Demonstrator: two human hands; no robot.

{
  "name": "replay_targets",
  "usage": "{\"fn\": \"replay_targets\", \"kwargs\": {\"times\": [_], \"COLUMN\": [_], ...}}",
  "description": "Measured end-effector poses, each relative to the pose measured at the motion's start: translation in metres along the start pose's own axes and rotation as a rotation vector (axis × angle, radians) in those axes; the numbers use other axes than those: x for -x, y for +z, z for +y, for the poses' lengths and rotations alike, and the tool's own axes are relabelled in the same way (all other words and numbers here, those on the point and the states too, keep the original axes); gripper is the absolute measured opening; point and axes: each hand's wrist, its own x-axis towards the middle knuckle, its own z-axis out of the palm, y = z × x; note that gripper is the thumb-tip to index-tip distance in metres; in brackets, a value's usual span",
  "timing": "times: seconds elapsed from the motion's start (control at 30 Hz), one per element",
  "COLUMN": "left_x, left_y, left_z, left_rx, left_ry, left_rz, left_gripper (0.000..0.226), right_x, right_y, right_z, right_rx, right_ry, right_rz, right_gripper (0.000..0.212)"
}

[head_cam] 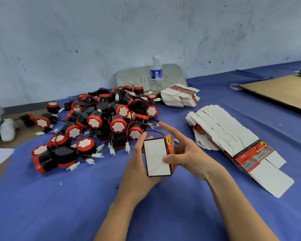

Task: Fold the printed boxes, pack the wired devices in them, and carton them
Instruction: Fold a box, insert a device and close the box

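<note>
Wired devices [101, 119] are sprawling in a big tangled heap just beyond the L hand [137, 171], on blue cloth [59, 206]. Fanned flat blanks [224, 129] are lying right of the R hand [186, 153]. A cardboard sheet [276, 91] is sitting well beyond that, and a smaller blank stack [179, 97] and a water bottle [156, 73] are standing past the heap.

Printed box [157, 157] is sitting between both hands, white flap facing up. L hand is cradling it from under, fingers curling round its far side. R thumb is pressing the flap, lower fingers are wrapping the red side, index is sticking out free.

Box is looking light, thin card, prob. crushing easily, so gripping by the corners and folded edges is looking better than by the faces. Devices are looking hard and heavier, w/ wires likely snagging on neighbours; lifting by the body is seeming safer.

Cloth edge is dropping off far left of the L hand. Bare cloth is lying nearer than both wrists, giving the most room.
</note>
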Motion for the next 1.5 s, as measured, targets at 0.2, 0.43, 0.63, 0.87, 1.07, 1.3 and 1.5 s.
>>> {"fn": "replay_targets", "kwargs": {"times": [0.2,0.43,0.63,0.87,1.07,1.3,1.5], "left_x": [-0.01,-0.002,-0.002,-0.006,-0.004,0.001,0.0], "left_y": [-0.025,-0.061,-0.061,-0.064,-0.07,-0.075,-0.077], "left_z": [-0.023,-0.063,-0.067,-0.066,-0.059,-0.067,-0.068], "left_rx": [-0.441,-0.565,-0.53,-0.309,-0.546,-0.47,-0.512], "left_ry": [-0.086,-0.66,-0.55,-0.497,-0.564,-0.696,-0.763], "left_rz": [0.285,0.3,0.438,0.613,0.907,0.682,0.765], "left_gripper": [0.097,0.053,0.032,0.033,0.067,0.047,0.028], "right_x": [-0.01,-0.018,-0.017,-0.017,-0.017,-0.016,-0.015], "right_y": [0.011,0.017,0.022,0.028,0.028,0.029,0.029], "right_z": [0.016,0.038,0.039,0.039,0.04,0.039,0.038], "right_rx": [0.563,1.129,1.0,0.88,0.843,0.85,0.838], "right_ry": [-0.227,-0.275,-0.397,-0.443,-0.439,-0.458,-0.481], "right_rz": [0.347,0.215,0.26,0.336,0.373,0.394,0.43], "right_gripper": [0.097,0.101,0.089,0.082,0.084,0.077,0.067]}}
